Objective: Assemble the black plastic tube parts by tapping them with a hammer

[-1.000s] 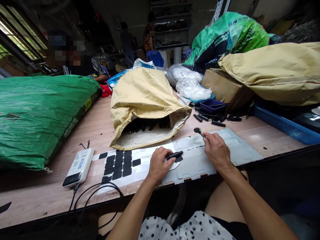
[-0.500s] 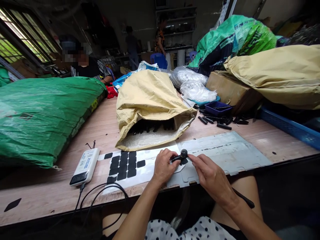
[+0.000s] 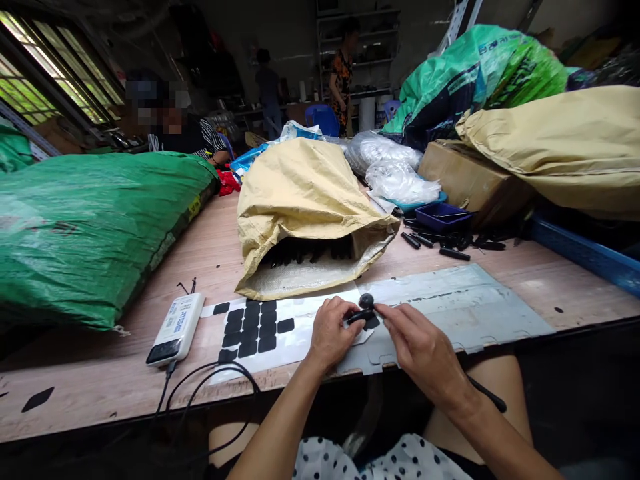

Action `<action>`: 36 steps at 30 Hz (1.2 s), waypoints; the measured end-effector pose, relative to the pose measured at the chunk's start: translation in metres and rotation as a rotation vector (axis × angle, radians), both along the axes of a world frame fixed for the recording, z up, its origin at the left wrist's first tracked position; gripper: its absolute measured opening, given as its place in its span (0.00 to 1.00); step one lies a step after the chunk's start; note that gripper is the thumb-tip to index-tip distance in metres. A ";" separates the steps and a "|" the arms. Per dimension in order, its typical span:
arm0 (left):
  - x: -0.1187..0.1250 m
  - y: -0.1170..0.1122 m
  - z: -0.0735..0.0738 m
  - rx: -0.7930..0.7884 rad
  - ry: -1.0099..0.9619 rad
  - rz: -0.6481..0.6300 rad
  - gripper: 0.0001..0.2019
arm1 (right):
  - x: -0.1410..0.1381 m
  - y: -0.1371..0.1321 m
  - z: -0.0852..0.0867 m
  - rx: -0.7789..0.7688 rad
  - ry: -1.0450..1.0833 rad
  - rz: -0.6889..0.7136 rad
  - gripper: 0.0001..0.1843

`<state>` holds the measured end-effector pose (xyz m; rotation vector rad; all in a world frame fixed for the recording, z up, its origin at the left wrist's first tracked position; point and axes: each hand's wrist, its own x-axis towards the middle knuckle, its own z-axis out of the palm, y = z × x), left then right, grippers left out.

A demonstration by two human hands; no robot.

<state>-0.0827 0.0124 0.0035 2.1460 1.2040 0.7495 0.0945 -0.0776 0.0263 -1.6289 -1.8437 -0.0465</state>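
My left hand (image 3: 334, 332) is closed around a small black piece (image 3: 361, 315) with a short handle and a round knob (image 3: 367, 301) standing up at its far end. The fingers of my right hand (image 3: 419, 343) are pinched together just right of the knob; whatever they hold is hidden or too small to name. A black rod-like end (image 3: 487, 395) sticks out behind my right wrist. Beneath both hands lies a grey board (image 3: 450, 300). To the left, a white backing sheet (image 3: 295, 347) carries several black rounded-square stickers (image 3: 249, 341).
An open tan sack (image 3: 305, 193) with black pieces inside lies ahead. On the left are a white power bank (image 3: 176, 330) with a black cable (image 3: 215, 368) and a green sack (image 3: 100, 227). Black pieces (image 3: 454, 254) lie near a purple tray (image 3: 443, 217). Co-workers are behind.
The black piece has turned in my left hand, so its knob now stands above the handle. My right fingertips stay close beside it. The view has shifted slightly; a person behind has moved right.
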 end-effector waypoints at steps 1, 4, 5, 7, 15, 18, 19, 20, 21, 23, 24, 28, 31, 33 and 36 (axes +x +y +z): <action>0.000 0.000 0.000 0.003 -0.001 0.000 0.07 | 0.008 0.004 0.002 0.018 -0.007 -0.044 0.21; 0.000 0.000 -0.001 -0.002 0.003 0.008 0.08 | 0.040 0.023 0.001 0.023 -0.084 -0.225 0.19; 0.000 0.001 -0.001 -0.008 -0.002 0.009 0.08 | 0.051 0.031 -0.001 0.004 -0.117 -0.273 0.18; 0.000 0.001 0.000 -0.025 -0.023 0.007 0.07 | 0.071 0.048 -0.009 -0.035 -0.160 -0.349 0.16; -0.003 0.002 0.001 -0.052 -0.066 0.007 0.09 | 0.089 0.080 -0.039 -0.087 -0.273 -0.483 0.16; -0.003 0.002 0.001 -0.039 -0.033 0.002 0.13 | 0.087 0.079 -0.042 -0.079 -0.286 -0.496 0.16; -0.004 0.002 0.001 -0.033 -0.023 0.001 0.14 | 0.087 0.079 -0.042 -0.080 -0.289 -0.500 0.16; -0.004 0.001 0.001 -0.028 -0.015 -0.004 0.15 | 0.087 0.079 -0.042 -0.083 -0.290 -0.503 0.16; -0.004 0.001 0.002 -0.024 -0.009 -0.008 0.15 | 0.087 0.079 -0.042 -0.086 -0.290 -0.508 0.16; -0.004 0.000 0.002 -0.021 -0.002 -0.014 0.16 | 0.086 0.078 -0.041 -0.092 -0.287 -0.516 0.16; -0.003 0.000 0.002 -0.021 -0.003 -0.016 0.15 | 0.086 0.078 -0.041 -0.095 -0.284 -0.519 0.16; -0.003 0.002 0.002 -0.040 -0.056 -0.011 0.16 | 0.084 0.078 -0.038 -0.115 -0.266 -0.530 0.16; -0.007 -0.004 0.007 -0.123 -0.264 0.032 0.17 | 0.082 0.078 -0.036 -0.145 -0.273 -0.537 0.15; -0.015 -0.017 0.013 -0.164 -0.433 0.068 0.15 | 0.082 0.078 -0.035 -0.161 -0.282 -0.540 0.15; -0.033 -0.053 0.018 -0.152 -0.490 -0.062 0.14 | 0.082 0.077 -0.035 -0.166 -0.293 -0.546 0.15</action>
